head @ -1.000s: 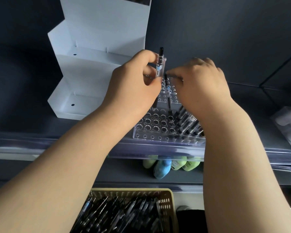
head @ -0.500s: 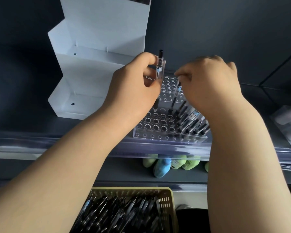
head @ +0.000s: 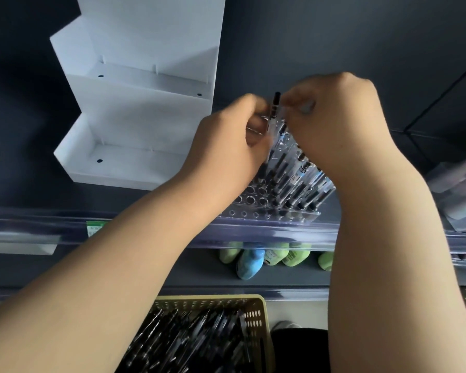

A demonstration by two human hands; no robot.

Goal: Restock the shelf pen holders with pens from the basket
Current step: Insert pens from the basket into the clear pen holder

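Our left hand (head: 226,146) gripped a pen (head: 274,109), our right hand (head: 342,125) was too blurry to tell, and we needed to slide it straight into an empty pen holder (head: 249,200) hole.

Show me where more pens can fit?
The clear holder has empty holes in its front-left part, between the left hand and the standing pens. The white stand has bare trays too. The holder's right side is packed, and the basket is full.

The left forearm (head: 113,265) and right forearm (head: 377,251) are raised and extended forward, converging at the hands. The left hand (head: 226,146) is curled round a pen (head: 275,106). The right hand (head: 342,125) is curled, its blurred fingertips (head: 289,103) just beside the left; contact cannot be determined.
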